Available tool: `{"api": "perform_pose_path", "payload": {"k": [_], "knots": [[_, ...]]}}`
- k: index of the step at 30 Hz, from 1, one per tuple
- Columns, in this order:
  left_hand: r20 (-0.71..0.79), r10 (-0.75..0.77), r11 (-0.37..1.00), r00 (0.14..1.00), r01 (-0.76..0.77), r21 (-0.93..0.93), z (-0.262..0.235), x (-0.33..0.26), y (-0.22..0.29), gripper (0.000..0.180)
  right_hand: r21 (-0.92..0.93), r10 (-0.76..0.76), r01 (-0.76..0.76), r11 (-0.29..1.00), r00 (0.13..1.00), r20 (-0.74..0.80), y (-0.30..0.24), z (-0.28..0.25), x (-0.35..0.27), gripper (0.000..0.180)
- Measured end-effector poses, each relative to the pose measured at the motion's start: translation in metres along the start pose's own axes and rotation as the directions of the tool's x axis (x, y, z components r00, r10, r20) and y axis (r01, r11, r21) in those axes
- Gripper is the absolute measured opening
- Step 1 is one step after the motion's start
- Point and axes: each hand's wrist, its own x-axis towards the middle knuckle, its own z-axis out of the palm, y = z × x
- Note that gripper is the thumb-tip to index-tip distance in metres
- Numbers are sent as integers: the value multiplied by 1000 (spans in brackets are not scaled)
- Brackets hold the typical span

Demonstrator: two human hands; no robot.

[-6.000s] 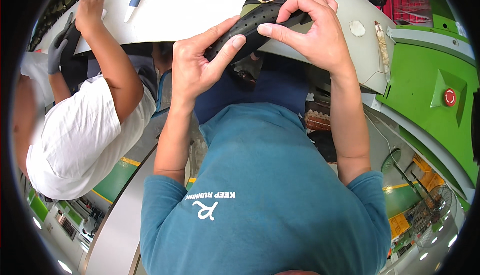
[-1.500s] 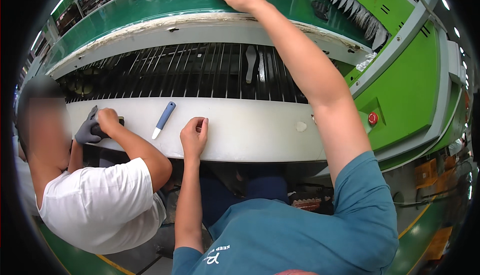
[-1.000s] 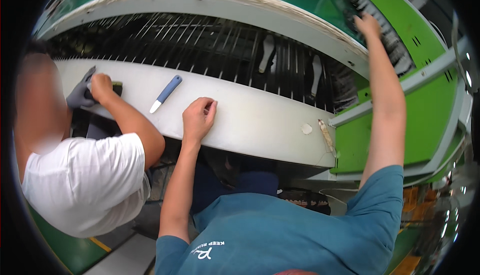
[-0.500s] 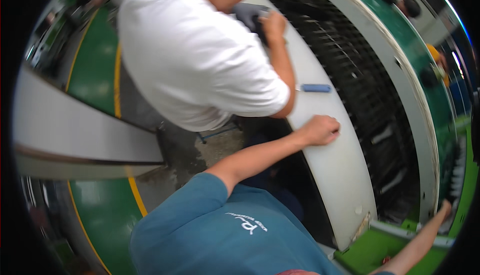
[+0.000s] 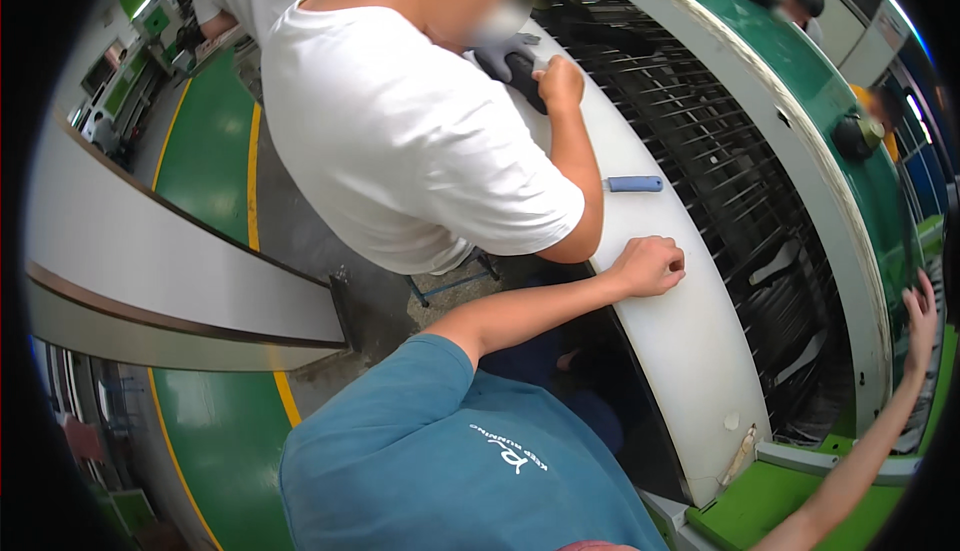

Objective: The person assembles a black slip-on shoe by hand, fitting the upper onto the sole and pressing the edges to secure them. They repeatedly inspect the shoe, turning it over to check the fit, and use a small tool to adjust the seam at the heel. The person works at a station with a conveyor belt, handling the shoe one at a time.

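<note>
Your left hand [image 5: 652, 267] rested on the white table [image 5: 690, 351], curled shut near a knife [image 5: 634, 184]; your right hand [image 5: 919, 313], its grip unclear, reached beyond the table beside the green belt [image 5: 800, 91].

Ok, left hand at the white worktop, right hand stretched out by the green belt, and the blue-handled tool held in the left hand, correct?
Not quite: the blue-handled tool isn't in the left hand; the head view shows it lying apart on the white worktop. The rest stands.
</note>
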Motion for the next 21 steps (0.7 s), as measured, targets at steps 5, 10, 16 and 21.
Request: {"api": "perform_pose_path", "payload": {"k": [5, 10, 16, 21], "knots": [[181, 29, 981, 983, 7, -192, 43, 29, 27, 12, -267, -132, 113, 957, 990, -54, -46, 103, 4, 52], [195, 141, 990, 971, -141, -16, 122, 77, 57, 31, -178, -262, 231, 956, 950, -172, -43, 88, -10, 46], [628, -163, 942, 761, -69, 328, 175, 147, 81, 85, -287, -237, 169, 943, 946, -220, -115, 97, -35, 45], [479, -75, 930, 875, -111, 350, 232, 152, 36, 84, -322, -268, 164, 932, 912, -311, -164, 105, -54, 34]]}}
